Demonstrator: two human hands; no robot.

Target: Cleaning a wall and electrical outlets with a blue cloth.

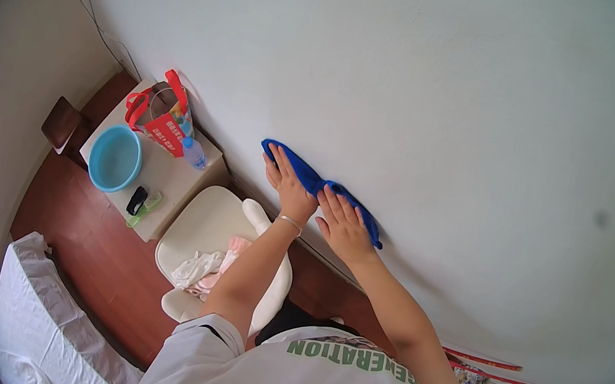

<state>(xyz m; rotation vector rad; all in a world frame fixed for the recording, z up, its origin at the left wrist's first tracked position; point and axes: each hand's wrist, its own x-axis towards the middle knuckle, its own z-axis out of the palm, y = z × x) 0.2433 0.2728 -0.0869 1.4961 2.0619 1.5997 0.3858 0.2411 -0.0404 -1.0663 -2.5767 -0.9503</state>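
A blue cloth [307,174] lies against the white wall [449,124] in front of me. My left hand [289,186], with a bangle at its wrist, holds the cloth's left part to the wall under a flat palm. Lower and to the right, my right hand [346,228] presses the other part of the cloth, its fingers stretched out. The two hands are close together, and the cloth's edges show past the fingertips. What lies beneath the palms is hidden.
Left of me stands a small table [162,178] bearing a blue basin [116,158], a red bag [165,130], a plastic bottle [194,153] and a green brush [144,209]. A cream chair [192,215] holds crumpled clothes [201,269]. A white-covered piece of furniture [55,326] is lower left.
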